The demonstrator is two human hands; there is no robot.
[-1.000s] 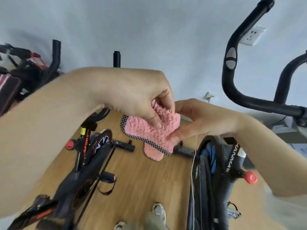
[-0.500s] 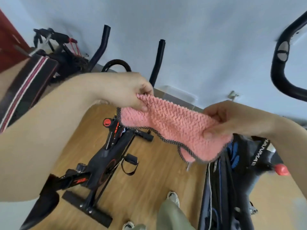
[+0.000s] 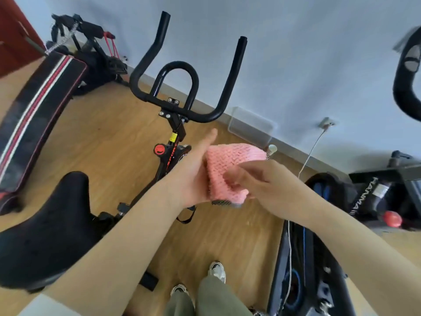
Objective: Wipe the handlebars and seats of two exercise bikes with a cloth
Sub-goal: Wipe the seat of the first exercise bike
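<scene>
A pink knitted cloth point(image 3: 230, 165) lies folded over my left hand point(image 3: 193, 176), which is palm-up with the thumb sticking out. My right hand point(image 3: 257, 183) pinches the cloth's near edge from the right. Beyond the hands stand the black handlebars point(image 3: 182, 71) of the left bike. That bike's black seat point(image 3: 45, 226) sits at the lower left, under my left forearm. At the right edge I see part of the second bike's handlebar point(image 3: 405, 78) and its dark frame point(image 3: 373, 197).
A padded bench point(image 3: 34, 119) with red and white stripes lies at the left, with other black gym gear point(image 3: 91, 51) behind it. A white cable point(image 3: 307, 160) hangs from a wall socket. My shoes point(image 3: 216, 270) stand on the wooden floor point(image 3: 109, 137) between the bikes.
The cloth, stretched wide between both hands half a second ago, is now folded over my left hand. The view has swung left and down, bringing the left bike's handlebars and seat into sight.
</scene>
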